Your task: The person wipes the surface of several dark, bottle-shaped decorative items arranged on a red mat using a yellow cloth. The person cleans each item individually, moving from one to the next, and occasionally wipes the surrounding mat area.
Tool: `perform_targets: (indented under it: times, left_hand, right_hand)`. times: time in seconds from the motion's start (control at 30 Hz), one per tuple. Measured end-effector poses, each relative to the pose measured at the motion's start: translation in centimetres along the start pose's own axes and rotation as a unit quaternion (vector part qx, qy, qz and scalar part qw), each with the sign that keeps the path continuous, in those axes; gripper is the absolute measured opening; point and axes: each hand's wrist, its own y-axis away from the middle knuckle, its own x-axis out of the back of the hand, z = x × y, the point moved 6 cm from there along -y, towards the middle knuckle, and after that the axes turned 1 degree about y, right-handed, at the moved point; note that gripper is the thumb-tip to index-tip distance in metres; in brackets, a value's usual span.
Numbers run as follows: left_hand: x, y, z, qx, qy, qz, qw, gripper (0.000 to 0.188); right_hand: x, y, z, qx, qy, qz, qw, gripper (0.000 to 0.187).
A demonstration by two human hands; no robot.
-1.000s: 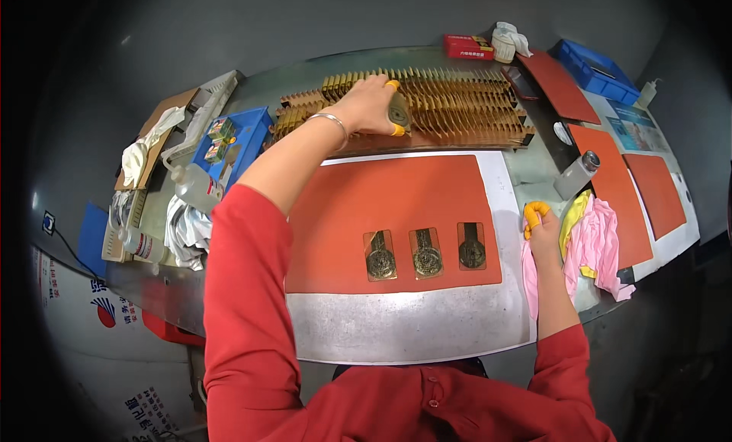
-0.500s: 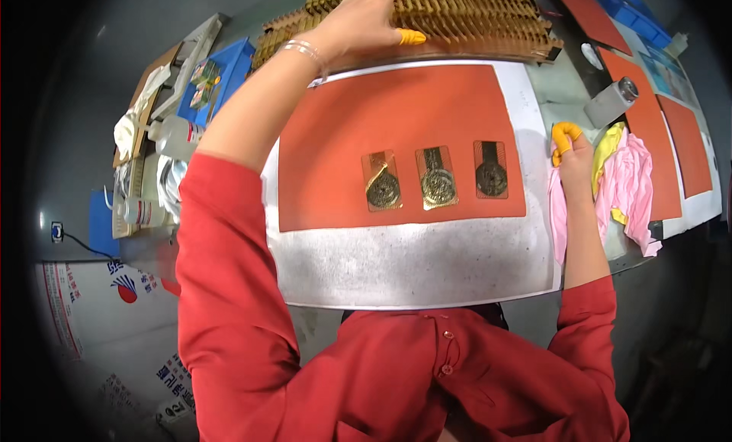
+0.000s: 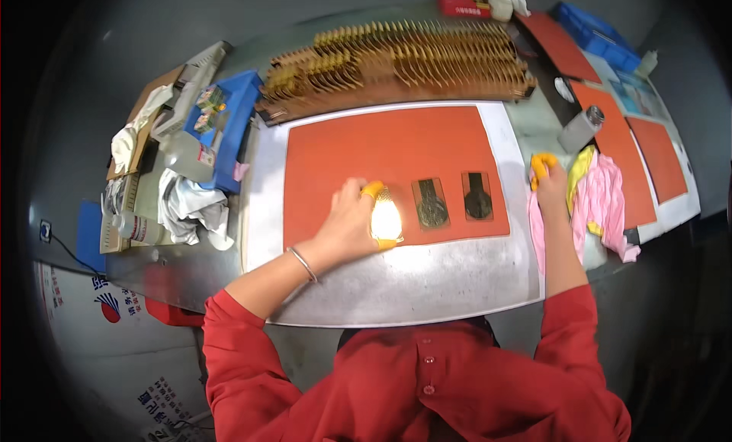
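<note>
My left hand spans a thin rectangular metal plate on the orange mat. Its yellow-capped finger and thumb grip the plate's far and near ends, and bright glare hides the plate's pattern. To the right of it, a second plate and a third plate lie flat, each with a dark round design below a dark band. At the right, my right hand is closed, yellow-capped fingers curled on a pink cloth; the hand partly hides what they pinch.
Behind the mat stands a long slotted rack filled with upright plates. A blue tray, a clear bottle and white cloths are on the left. A grey bottle stands behind the pink cloth.
My left hand has come down from the rack to the leftmost plate and taken hold of its ends. My right hand stays at the pink cloth. The whole view has shifted.
</note>
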Motion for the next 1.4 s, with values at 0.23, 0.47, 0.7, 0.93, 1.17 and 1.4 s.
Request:
perform_targets:
  times: [0.23, 0.47, 0.7, 0.93, 1.17, 1.4]
  left_hand:
    - [1.5, -0.3, 1.5, -0.084, -0.098, -0.052, 0.990, 0.084]
    - [10.4, -13.8, -1.9, -0.051, -0.188, 0.005, 0.981, 0.083]
    - [9.7, -23.2, -3.9, -0.030, -0.282, -0.042, 0.958, 0.084]
    - [8.4, -25.2, -4.5, -0.008, -0.302, -0.109, 0.947, 0.093]
    - [9.5, -20.6, -0.8, -0.065, -0.217, 0.008, 0.974, 0.085]
    - [-1.3, -4.7, 4.7, -0.074, -0.028, -0.041, 0.996, 0.089]
  right_hand:
    - [-0.3, 0.1, 0.6, -0.011, -0.031, -0.002, 0.999, 0.009]
    - [-0.1, -0.2, 0.8, -0.015, -0.032, -0.004, 0.999, 0.009]
    - [-0.4, -0.4, 0.0, 0.004, -0.034, -0.024, 0.999, 0.012]
    - [-0.8, 0.0, -1.1, -0.022, -0.025, -0.025, 0.999, 0.013]
    - [-0.5, 0.2, -0.8, -0.039, -0.044, -0.015, 0.998, 0.012]
    - [-1.2, 0.1, -0.6, -0.023, -0.050, -0.023, 0.998, 0.013]
